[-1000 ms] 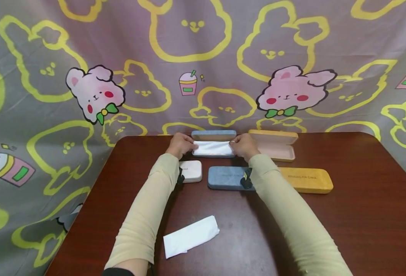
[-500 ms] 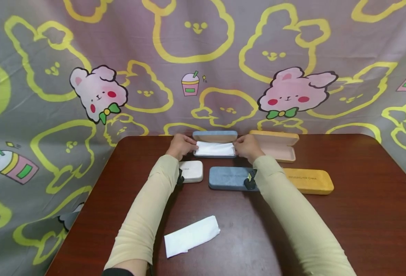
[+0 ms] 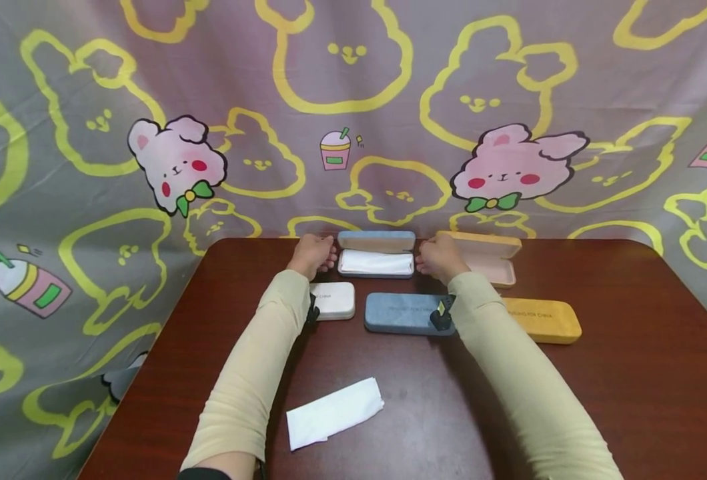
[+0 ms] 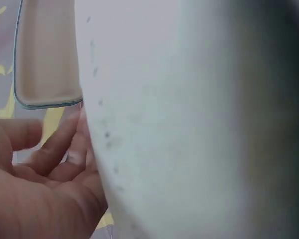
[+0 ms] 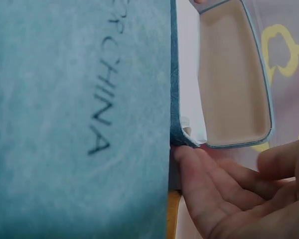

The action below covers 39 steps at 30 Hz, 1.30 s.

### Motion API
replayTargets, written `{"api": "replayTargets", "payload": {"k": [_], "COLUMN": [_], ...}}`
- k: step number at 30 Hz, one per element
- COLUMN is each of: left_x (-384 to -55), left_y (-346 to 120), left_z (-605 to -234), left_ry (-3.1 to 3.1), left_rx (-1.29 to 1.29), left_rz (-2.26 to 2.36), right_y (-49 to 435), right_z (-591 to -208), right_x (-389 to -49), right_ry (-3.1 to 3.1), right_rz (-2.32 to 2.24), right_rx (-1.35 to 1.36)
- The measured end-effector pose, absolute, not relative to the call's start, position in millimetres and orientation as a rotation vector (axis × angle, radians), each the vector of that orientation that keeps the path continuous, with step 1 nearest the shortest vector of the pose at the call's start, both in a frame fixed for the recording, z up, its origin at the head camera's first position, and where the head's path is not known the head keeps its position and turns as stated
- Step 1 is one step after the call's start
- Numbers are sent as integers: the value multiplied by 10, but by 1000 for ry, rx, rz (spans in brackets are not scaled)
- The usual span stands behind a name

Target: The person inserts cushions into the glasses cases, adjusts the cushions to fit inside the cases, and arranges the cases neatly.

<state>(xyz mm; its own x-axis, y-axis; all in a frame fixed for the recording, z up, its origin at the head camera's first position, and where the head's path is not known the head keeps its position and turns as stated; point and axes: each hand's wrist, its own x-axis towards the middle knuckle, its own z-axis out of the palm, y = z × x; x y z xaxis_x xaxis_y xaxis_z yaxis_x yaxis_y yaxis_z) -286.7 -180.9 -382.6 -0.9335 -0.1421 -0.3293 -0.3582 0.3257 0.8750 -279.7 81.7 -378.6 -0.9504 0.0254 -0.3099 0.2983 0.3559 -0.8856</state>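
Observation:
An open blue glasses case [image 3: 376, 241] stands at the table's back, its lid raised and its lining beige. Inside its base lies a folded white cloth [image 3: 376, 262]. My left hand [image 3: 314, 255] is beside the case's left end, its fingers loosely bent and holding nothing. At the other end is my right hand [image 3: 441, 257]. In the right wrist view the right hand [image 5: 244, 194] has relaxed fingers, with a fingertip at the base's corner. In the left wrist view a white closed case [image 4: 154, 99] hides part of the left hand [image 4: 45, 184].
An open yellow case [image 3: 490, 267] is behind the right hand. Nearer are a closed white case [image 3: 335, 301], a closed blue case [image 3: 398, 313] and a closed yellow case [image 3: 542, 320]. Another folded white cloth [image 3: 334, 413] lies toward the front. A patterned curtain [image 3: 383, 147] hangs behind the table.
Both hands have let go of the white cloth's ends and moved slightly apart. The cloth now lies lower and flat in the open blue case.

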Motion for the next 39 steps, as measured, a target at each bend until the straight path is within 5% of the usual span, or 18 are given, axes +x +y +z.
{"api": "replayTargets", "payload": {"k": [39], "left_x": [-2859], "left_y": [-1829], "left_z": [-3821], "left_ry": [2209], "left_rx": [-379], "left_rz": [1674], "right_y": [829], "right_z": [-3717], "right_x": [-2811], "right_ry": [2156], "right_rz": [-1574], "right_rx": [276]}}
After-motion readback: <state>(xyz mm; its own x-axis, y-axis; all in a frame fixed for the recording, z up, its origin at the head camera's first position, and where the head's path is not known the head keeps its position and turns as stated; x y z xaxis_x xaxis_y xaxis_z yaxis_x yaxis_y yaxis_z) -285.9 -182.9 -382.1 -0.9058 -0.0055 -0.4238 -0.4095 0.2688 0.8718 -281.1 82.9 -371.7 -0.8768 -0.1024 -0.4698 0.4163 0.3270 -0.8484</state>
